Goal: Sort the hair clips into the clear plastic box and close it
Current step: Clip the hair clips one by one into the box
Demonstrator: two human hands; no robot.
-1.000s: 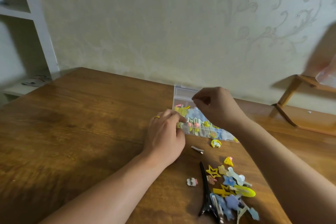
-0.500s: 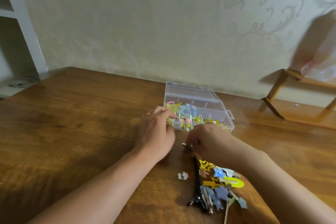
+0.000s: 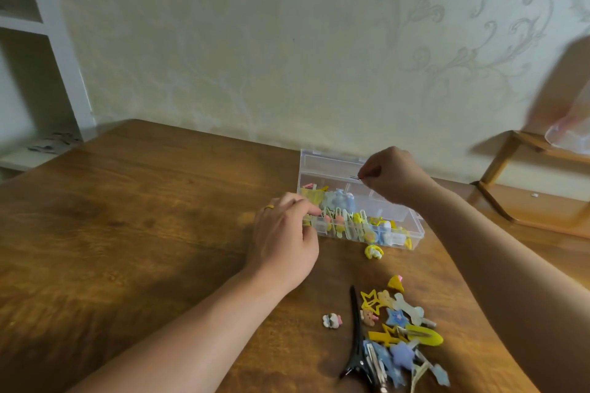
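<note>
Raised from the desk (image 3: 134,233) to upper centre, the right hand (image 3: 391,174) pinches a thin, light, slippery clip (image 3: 355,178) above the box (image 3: 412,230), steadied by the left hand (image 3: 284,239).

The clear plastic box's (image 3: 332,169) right end is being hidden by the right hand (image 3: 394,174); its pinched item is being rendered too small to identify.

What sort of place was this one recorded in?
Probably a room in a home: a wooden table set against patterned wallpaper, white built-in shelves at left, and a wooden rack at right.
</note>
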